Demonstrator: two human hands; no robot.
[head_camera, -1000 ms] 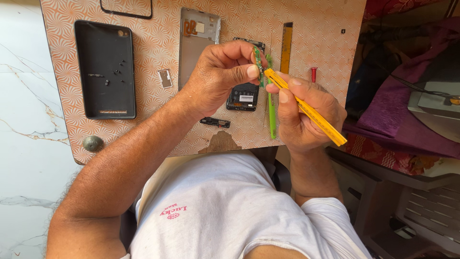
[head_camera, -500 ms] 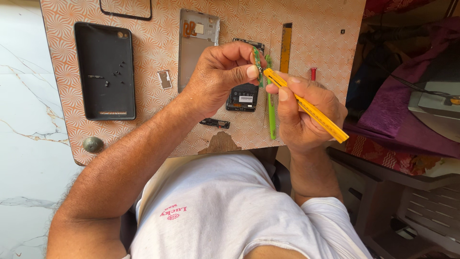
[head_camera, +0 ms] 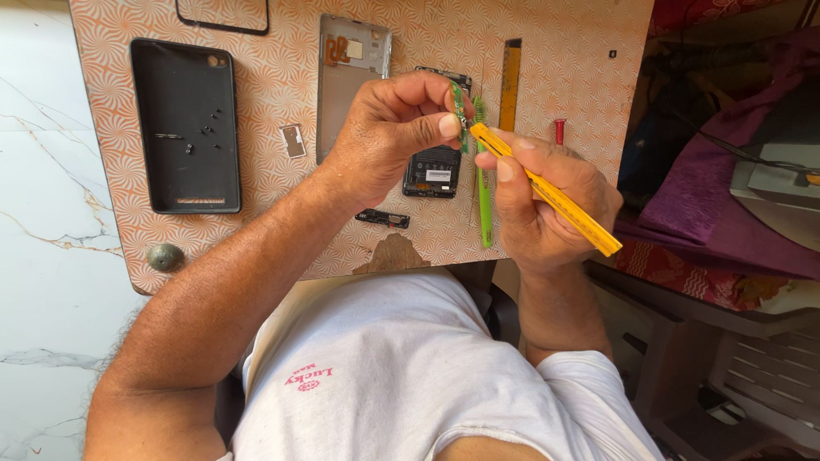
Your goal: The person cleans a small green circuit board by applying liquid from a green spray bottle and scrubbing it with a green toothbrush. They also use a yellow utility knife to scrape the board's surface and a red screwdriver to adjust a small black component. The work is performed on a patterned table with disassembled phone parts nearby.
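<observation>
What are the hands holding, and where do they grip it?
The left hand pinches a small green circuit board by its edge. The right hand grips a yellow tool around its middle.

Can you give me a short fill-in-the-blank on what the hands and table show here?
1. The right hand holds a ____ screwdriver.
2. The left hand pinches a small ____ circuit board.
3. The black back cover lies on the ____ side of the table.

Missing words: yellow; green; left
</observation>
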